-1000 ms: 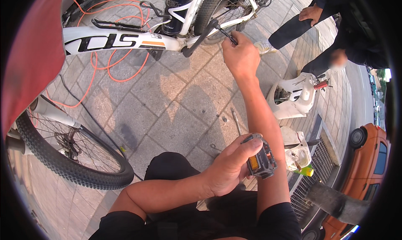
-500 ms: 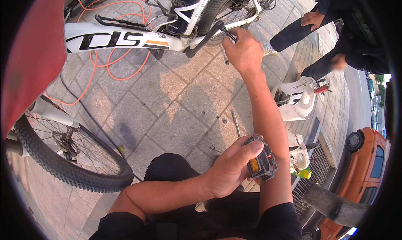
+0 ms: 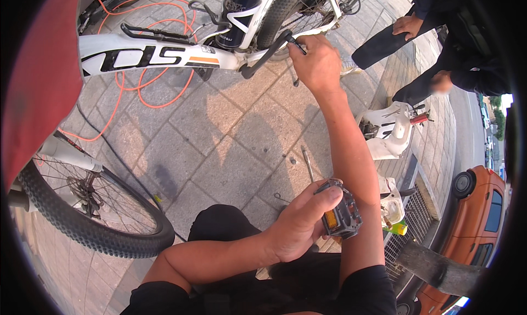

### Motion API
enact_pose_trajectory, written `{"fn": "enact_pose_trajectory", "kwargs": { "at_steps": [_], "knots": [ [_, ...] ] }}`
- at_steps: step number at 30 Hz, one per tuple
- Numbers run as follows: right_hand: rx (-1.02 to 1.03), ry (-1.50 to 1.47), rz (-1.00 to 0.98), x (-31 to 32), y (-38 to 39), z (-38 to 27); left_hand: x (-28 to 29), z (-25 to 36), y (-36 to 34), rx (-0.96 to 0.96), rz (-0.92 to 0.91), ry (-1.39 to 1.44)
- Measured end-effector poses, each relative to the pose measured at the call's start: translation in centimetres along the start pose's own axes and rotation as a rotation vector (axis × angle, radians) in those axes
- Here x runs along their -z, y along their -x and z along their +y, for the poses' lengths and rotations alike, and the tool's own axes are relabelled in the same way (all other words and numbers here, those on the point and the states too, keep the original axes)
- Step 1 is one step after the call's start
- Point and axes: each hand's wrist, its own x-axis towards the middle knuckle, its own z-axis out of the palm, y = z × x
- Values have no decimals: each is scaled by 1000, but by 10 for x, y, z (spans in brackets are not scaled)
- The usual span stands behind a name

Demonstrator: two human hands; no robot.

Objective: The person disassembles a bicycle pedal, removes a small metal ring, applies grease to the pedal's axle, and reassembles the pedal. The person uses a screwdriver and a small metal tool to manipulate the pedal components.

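Observation:
A black bicycle pedal [image 3: 342, 219] with an amber reflector is gripped in my left hand [image 3: 299, 221], thumb on top, in front of my right forearm. My right hand [image 3: 317, 65] reaches out to the end of the black crank arm [image 3: 269, 54]. Its fingers close round a short dark rod [image 3: 297, 45] at that end; most of the rod is hidden by the fingers. The crank belongs to a white bicycle [image 3: 148, 58] with black lettering and an orange stripe. A dark bottle [image 3: 233, 24] sits in the frame's cage.
The front wheel [image 3: 99, 205] stands at the left. An orange hose [image 3: 118, 109] coils behind the frame. A long metal tool [image 3: 308, 164] lies on the paving. At the right are white scooter-like parts [image 3: 392, 134], an orange car [image 3: 477, 221] and a standing person in dark clothes [image 3: 461, 57].
My right hand has shifted slightly up and to the left at the crank's end. The bicycle sits slightly further left in view. The left hand keeps its grip on the pedal.

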Motion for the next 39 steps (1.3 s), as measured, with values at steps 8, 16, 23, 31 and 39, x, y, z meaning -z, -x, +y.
{"fn": "enact_pose_trajectory", "kwargs": {
  "at_steps": [8, 16, 23, 31, 39],
  "knots": [
    [42, -4, 32, -5, 0, 4, 10, -3, -3, 5, -7, -52],
    [54, 25, -9, 1, -3, 2, 9, -4, -3, -6, 0, -80],
    [22, 20, -25, 5, 0, 2, 5, -3, -2, -26, 18, -98],
    [6, 14, -33, 7, 1, 2, 4, -2, -2, -27, 16, -117],
    [-17, -10, -30, 1, -1, 1, 3, 1, 0, -2, -26, -98]
  ]
}}
